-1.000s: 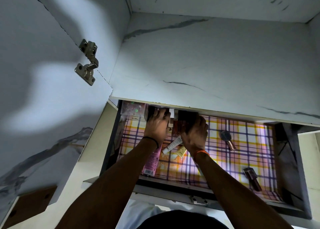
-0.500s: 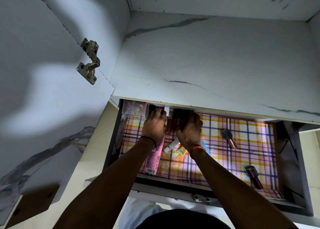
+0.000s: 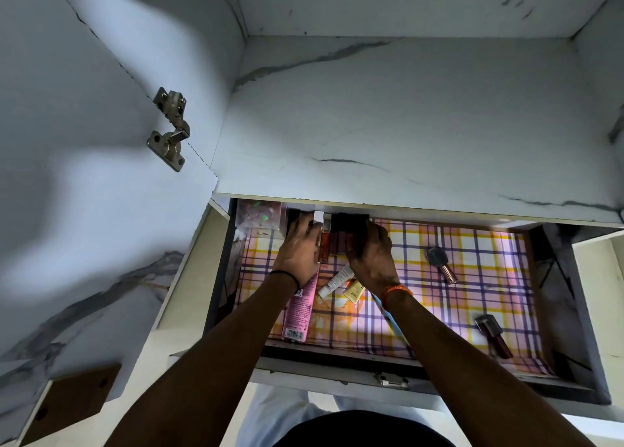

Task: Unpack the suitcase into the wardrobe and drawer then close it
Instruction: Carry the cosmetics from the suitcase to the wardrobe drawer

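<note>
Head view. The drawer [image 3: 559,315] stands pulled out under the wardrobe shelf [image 3: 388,122]; the suitcase is not in view. Both hands work at the drawer's rear left, under the shelf edge. The left hand [image 3: 301,248] lies with fingers extended against a row of small cosmetics [image 3: 329,240]. The right hand [image 3: 370,251] has its fingers curled round the dark items at the row's right end. The row sits directly between the hands, each equally near; its items lie with long axes front to back.

A pink tube [image 3: 300,308] lies lengthwise under the left wrist. It carries a barcode; its print is too small to read. A white tube [image 3: 334,282] and a yellow sachet [image 3: 353,291] lie near the right wrist, lettering illegible. Two bottles [image 3: 442,266] lie well apart to the right.
</note>
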